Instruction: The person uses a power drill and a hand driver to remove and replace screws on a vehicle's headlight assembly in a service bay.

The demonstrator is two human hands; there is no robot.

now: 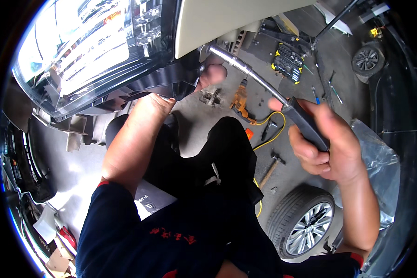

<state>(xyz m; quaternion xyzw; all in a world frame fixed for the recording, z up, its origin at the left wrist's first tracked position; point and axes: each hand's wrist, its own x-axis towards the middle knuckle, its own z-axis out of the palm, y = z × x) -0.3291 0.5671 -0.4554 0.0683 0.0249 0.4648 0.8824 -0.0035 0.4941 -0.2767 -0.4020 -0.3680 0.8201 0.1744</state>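
Note:
My right hand [322, 141] grips the black handle [306, 125] of a long chrome ratchet wrench [236, 64], whose head reaches under a cream body panel [220, 21] beside a car headlight [95, 46]. My left hand [204, 76] reaches beneath the headlight's black housing [157, 81], with curled fingertips showing near the wrench head; its palm and whatever it holds are hidden.
On the floor lie an orange drill [240, 99] with a yellow hose [268, 139], a socket case [287, 62], a hammer [273, 167] and several hand tools. A large wheel [301, 217] is bottom right, another [366, 60] upper right. Loose bumper parts [28, 171] are left.

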